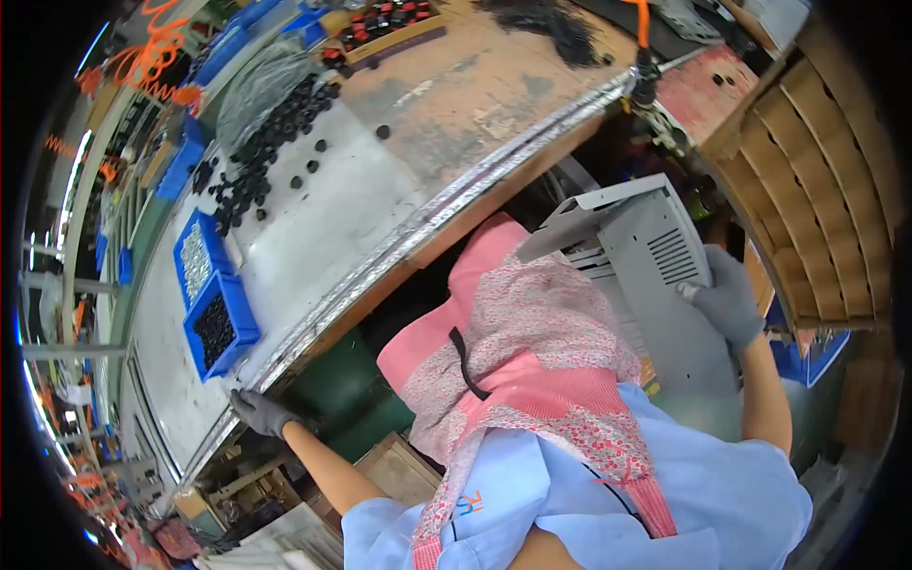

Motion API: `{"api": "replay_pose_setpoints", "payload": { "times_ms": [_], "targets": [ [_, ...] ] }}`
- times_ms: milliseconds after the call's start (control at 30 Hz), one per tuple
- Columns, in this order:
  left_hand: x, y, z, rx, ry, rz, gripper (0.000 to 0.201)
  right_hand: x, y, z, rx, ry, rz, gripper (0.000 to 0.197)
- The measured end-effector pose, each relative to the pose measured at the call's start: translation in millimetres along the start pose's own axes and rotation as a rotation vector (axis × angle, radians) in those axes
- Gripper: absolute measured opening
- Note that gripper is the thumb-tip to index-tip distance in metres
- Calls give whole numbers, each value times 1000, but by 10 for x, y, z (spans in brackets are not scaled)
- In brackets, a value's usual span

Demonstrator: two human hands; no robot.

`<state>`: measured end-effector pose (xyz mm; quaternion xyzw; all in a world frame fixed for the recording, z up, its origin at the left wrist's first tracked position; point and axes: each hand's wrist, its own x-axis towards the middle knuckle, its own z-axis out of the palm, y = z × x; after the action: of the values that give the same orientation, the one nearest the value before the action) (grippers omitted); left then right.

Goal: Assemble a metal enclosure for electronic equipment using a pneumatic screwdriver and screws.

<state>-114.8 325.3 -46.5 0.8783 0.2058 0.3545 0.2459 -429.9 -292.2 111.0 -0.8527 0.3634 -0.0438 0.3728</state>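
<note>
My right hand, in a grey glove, grips the edge of a bent grey sheet-metal housing with a row of vent slots. Its thumb lies on the flat face, and the fingers behind are hidden. The housing is tilted beside my lap, over the floral apron. Also gloved in grey, my left hand rests at the metal-trimmed edge of the workbench, fingers extended and holding no part. Close to it on the bench stands a blue bin of small black parts.
Another blue bin holds small silvery parts. Black knobs lie scattered near a clear plastic bag. A divided cardboard box stands at the right. An orange air hose hangs over the bench corner.
</note>
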Motion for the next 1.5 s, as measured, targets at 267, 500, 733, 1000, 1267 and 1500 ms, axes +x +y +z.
{"api": "replay_pose_setpoints", "payload": {
  "times_ms": [267,500,733,1000,1267,1500],
  "targets": [
    [-735,1592,-504,-629,99,24,29,783,-1509,113,-229,-73,-606,37],
    [-755,2840,-388,-1219,-841,14,60,1523,-2270,973,-271,-168,-1112,40],
    [-547,2937,-99,-1356,-1153,-116,65,2830,-2239,1017,-233,336,-1030,37],
    [-860,3105,245,-1359,-696,-211,35,3082,-1492,1316,884,-231,-457,20],
    [-997,3442,428,-1158,-136,-83,20,1936,-734,1291,1412,73,-3,26],
    [-1400,3390,118,-437,-397,895,23,2082,763,1853,1372,-129,205,48]
  ]
}}
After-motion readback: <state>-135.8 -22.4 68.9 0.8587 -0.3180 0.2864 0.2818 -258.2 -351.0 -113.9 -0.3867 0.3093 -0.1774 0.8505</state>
